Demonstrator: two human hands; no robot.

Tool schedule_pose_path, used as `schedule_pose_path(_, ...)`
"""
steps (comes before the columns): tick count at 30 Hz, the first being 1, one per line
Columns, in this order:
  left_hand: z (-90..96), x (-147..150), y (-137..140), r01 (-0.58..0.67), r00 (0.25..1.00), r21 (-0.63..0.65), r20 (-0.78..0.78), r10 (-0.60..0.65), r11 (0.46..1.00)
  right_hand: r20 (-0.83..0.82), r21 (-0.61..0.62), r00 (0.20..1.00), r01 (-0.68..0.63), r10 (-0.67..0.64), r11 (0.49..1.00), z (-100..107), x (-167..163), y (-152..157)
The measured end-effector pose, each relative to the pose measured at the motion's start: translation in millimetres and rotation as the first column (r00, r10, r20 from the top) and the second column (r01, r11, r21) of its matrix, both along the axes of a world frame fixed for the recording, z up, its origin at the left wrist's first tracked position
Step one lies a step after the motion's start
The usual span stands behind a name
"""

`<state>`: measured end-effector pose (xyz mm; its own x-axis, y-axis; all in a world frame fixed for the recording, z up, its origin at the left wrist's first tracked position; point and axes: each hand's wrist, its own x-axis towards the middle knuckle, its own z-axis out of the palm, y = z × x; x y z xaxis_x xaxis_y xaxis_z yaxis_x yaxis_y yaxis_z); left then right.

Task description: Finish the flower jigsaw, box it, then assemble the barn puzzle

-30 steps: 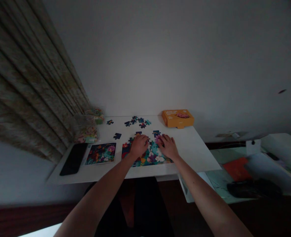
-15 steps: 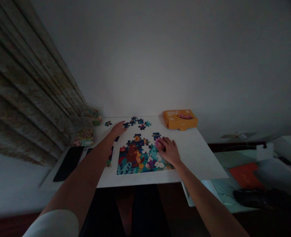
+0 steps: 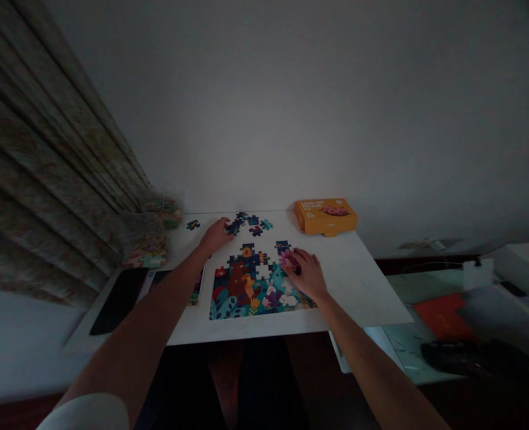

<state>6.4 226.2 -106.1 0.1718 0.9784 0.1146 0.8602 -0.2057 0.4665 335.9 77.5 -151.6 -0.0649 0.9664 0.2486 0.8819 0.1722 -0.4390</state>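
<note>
My left hand [image 3: 217,236] reaches to the far side of the table, thumb and fingers apart around the near edge of a dark blue puzzle piece [image 3: 234,229]. That piece lies among several loose puzzle pieces [image 3: 254,221]. My right hand [image 3: 308,272] rests with spread fingers over the right part of a partly joined jigsaw puzzle [image 3: 246,292], which shows a bear, rabbits and leaves. It covers some of the picture; a pink-purple patch shows by its fingertips. The puzzle has a white gap in its middle and an uneven top edge.
A yellow puzzle box [image 3: 329,224] stands at the back right. One loose piece [image 3: 193,224] lies at the back left, near clear bags of pieces [image 3: 145,251]. A black tablet-like slab [image 3: 116,301] and a picture card [image 3: 195,292] lie left, partly behind my forearm.
My left hand has moved slightly right, and the dark piece beside it now sits closer against the other loose pieces. My right hand stays on the puzzle. The view has shifted a little.
</note>
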Motion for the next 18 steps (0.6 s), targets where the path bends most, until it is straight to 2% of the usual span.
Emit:
schedule_pose_path(5,-3.7,32,-26,0.260,0.960,0.086,0.079,-0.267,0.962,0.045,-0.035,0.999,-0.013,0.015,0.999,2,-2,-1)
schedule_pose_path(7,-4.1,44,-33,0.316,0.940,0.116,0.096,-0.327,0.942,0.047,-0.045,0.999,-0.018,0.020,0.999,2,-2,0)
schedule_pose_path(12,-2.1,58,-51,0.320,0.930,0.166,0.131,-0.342,0.933,-0.028,-0.020,0.999,-0.020,0.020,1.000,2,0,1)
schedule_pose_path(15,0.8,56,-67,0.339,0.923,0.192,0.122,-0.366,0.921,-0.171,0.016,0.985,0.005,-0.003,1.000,2,5,5)
schedule_pose_path(18,5.2,45,-83,0.345,0.922,0.222,0.103,-0.374,0.912,-0.318,-0.001,0.948,0.001,-0.001,1.000,3,12,12)
